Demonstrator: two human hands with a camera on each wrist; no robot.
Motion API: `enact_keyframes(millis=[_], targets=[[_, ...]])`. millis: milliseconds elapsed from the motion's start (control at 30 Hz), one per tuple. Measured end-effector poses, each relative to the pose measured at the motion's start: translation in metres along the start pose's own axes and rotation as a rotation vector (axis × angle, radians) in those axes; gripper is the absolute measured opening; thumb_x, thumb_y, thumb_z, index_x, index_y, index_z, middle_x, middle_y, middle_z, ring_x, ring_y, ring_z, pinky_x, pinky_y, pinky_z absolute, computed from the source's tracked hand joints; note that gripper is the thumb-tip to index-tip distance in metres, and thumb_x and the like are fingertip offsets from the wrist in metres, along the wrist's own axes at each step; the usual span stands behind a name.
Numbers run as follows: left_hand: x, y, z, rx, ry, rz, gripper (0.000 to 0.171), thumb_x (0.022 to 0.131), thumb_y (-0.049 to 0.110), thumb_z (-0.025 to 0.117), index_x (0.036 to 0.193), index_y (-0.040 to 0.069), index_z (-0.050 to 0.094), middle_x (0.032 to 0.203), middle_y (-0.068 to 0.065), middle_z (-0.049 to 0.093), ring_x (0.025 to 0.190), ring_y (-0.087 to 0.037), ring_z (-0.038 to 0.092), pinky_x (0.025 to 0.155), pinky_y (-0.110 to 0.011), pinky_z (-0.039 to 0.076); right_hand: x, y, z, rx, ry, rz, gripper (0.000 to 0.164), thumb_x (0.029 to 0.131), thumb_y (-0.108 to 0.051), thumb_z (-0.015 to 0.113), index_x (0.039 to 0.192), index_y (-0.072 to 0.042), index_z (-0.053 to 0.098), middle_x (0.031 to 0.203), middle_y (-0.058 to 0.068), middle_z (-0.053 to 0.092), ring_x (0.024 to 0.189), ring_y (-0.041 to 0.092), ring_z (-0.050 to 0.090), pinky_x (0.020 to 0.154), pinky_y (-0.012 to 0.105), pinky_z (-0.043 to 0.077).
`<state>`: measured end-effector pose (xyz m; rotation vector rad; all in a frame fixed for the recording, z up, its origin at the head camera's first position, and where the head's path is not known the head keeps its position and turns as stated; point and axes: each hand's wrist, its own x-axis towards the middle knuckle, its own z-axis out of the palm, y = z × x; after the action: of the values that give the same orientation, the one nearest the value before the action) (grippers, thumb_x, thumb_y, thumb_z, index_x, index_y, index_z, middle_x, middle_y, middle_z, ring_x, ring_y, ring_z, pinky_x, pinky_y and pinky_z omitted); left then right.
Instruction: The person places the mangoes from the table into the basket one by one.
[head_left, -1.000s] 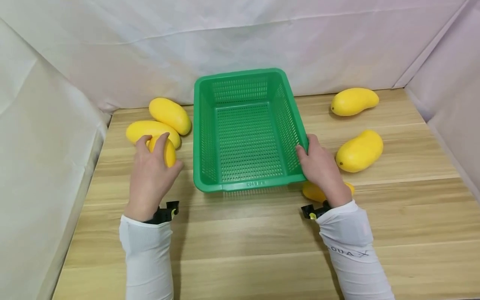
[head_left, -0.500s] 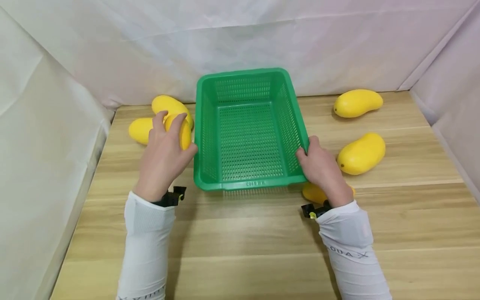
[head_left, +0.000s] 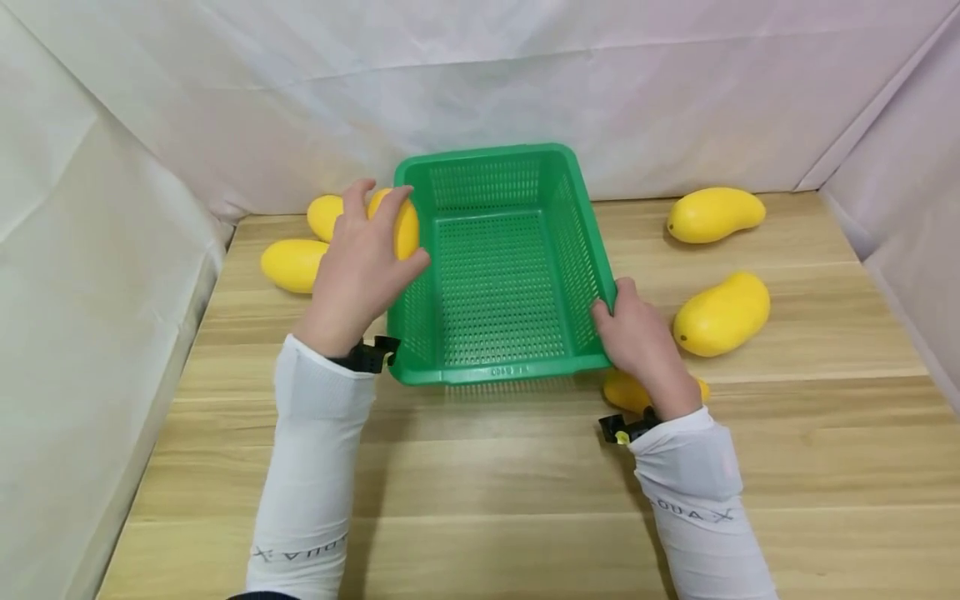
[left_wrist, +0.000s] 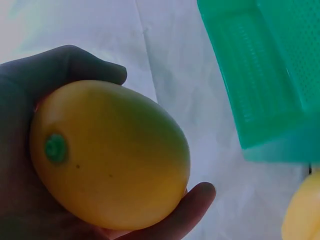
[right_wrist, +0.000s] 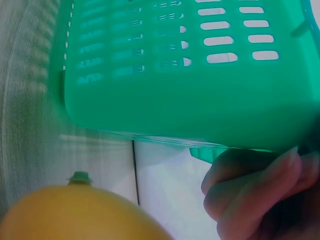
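Observation:
My left hand (head_left: 360, 271) grips a yellow mango (head_left: 406, 232) above the left rim of a green plastic basket (head_left: 517, 368). In the left wrist view the fingers curl round this mango (left_wrist: 115, 155), its green stem end facing the camera. My right hand (head_left: 641, 333) pinches the basket's right rim near its front corner; the right wrist view shows the fingers curled at the rim of the basket (right_wrist: 175, 100). Below the right wrist lies a partly hidden mango (head_left: 628, 392). Behind the left hand are a mango (head_left: 292, 265) and another mango (head_left: 324, 217), both partly covered.
Two more mangoes lie on the right, one mango (head_left: 716, 215) at the back and one mango (head_left: 722, 314) nearer. The wooden table (head_left: 495, 483) meets a white cloth wall (head_left: 480, 92) just behind the basket, with cloth on both sides too.
My left hand has lifted the mango off the left group and carried it right and away from me to the basket's left rim. The right hand keeps its hold.

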<state>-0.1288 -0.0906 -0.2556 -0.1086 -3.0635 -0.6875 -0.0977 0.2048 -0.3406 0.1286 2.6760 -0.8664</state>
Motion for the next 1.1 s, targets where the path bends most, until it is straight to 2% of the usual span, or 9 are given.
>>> enact_keyframes(millis=[100, 267, 467, 667, 900, 1100], targets=[[0.009, 0.005, 0.006, 0.036, -0.011, 0.018, 0.063, 0.083, 0.031, 0.052, 0.143, 0.024, 0.032, 0.150, -0.009, 0.015, 0.105, -0.034, 0.042, 0.054, -0.036, 0.042, 0.001, -0.002, 0.001, 0.001, -0.010, -0.003, 0.044, 0.098, -0.033, 0.029, 0.128, -0.001, 0.029, 0.085, 0.015, 0.053, 0.064, 0.023, 0.053, 0.051, 0.030, 0.042], [0.022, 0.006, 0.025, 0.081, -0.057, 0.028, 0.064, 0.084, 0.032, 0.053, 0.143, 0.024, 0.031, 0.148, -0.010, 0.019, 0.105, -0.035, 0.043, 0.058, -0.040, 0.045, 0.003, -0.005, 0.008, 0.011, -0.029, -0.022, 0.042, 0.098, -0.033, 0.030, 0.126, -0.002, 0.031, 0.083, 0.015, 0.055, 0.061, 0.022, 0.054, 0.049, 0.029, 0.042], [0.036, 0.008, 0.046, 0.066, -0.070, 0.019, 0.065, 0.082, 0.032, 0.054, 0.143, 0.024, 0.031, 0.149, -0.011, 0.015, 0.102, -0.034, 0.043, 0.056, -0.039, 0.045, 0.003, -0.005, 0.009, 0.002, -0.014, -0.014, 0.042, 0.098, -0.032, 0.030, 0.128, -0.002, 0.031, 0.081, 0.015, 0.055, 0.060, 0.021, 0.054, 0.048, 0.029, 0.042], [0.050, 0.008, 0.062, 0.066, -0.069, 0.007, 0.064, 0.084, 0.033, 0.055, 0.143, 0.024, 0.032, 0.149, -0.011, 0.016, 0.108, -0.035, 0.042, 0.063, -0.043, 0.047, 0.004, -0.003, 0.011, -0.005, -0.007, -0.004, 0.042, 0.098, -0.032, 0.032, 0.127, -0.001, 0.031, 0.081, 0.015, 0.054, 0.060, 0.022, 0.053, 0.049, 0.029, 0.042], [0.067, 0.006, 0.084, 0.092, -0.128, 0.002, 0.065, 0.085, 0.032, 0.058, 0.144, 0.025, 0.029, 0.148, -0.012, 0.016, 0.112, -0.037, 0.040, 0.065, -0.046, 0.048, 0.005, 0.002, 0.012, -0.006, -0.002, 0.009, 0.042, 0.098, -0.033, 0.031, 0.125, -0.001, 0.031, 0.084, 0.016, 0.055, 0.062, 0.022, 0.054, 0.049, 0.029, 0.042], [0.079, 0.008, 0.094, 0.091, -0.156, 0.014, 0.065, 0.084, 0.029, 0.058, 0.143, 0.024, 0.030, 0.148, -0.012, 0.017, 0.114, -0.037, 0.039, 0.065, -0.045, 0.047, 0.009, 0.004, 0.007, -0.015, 0.005, 0.003, 0.043, 0.098, -0.033, 0.031, 0.126, -0.001, 0.031, 0.084, 0.017, 0.055, 0.063, 0.023, 0.054, 0.050, 0.029, 0.042]])
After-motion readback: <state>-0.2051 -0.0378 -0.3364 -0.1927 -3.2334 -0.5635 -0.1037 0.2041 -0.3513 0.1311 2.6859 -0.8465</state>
